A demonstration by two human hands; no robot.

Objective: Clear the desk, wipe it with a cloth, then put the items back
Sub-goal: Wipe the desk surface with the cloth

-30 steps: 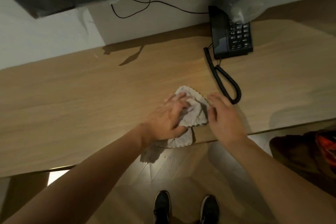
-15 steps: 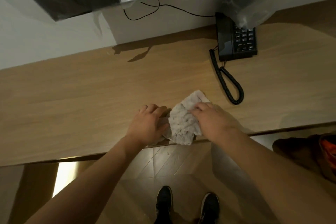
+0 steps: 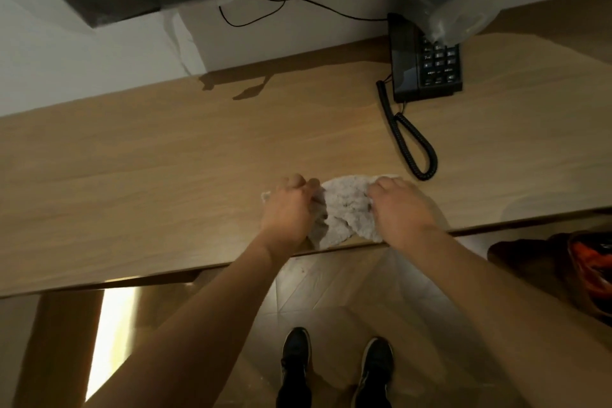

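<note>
Cloth [image 3: 344, 209] now bunched at near bench [image 3: 132, 175] edge between both hands, where 1.0 s ago left hand [image 3: 288, 209] lay on top; left and right hand [image 3: 400, 205] fingers each curled into 1 side, gripping it. Likely regathering before next wiping pass. Farther back, telephone [image 3: 424, 63] on bench at wall, uncleared.

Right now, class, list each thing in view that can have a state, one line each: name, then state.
cloth: bunched up, on the desk's near edge, held from both sides
left hand: fingers curled, gripping the cloth
right hand: fingers curled, gripping the cloth
desk: mostly bare wood
telephone: handset on its cradle, partly under clear plastic
coiled cord: slack, looped on the desk
</note>
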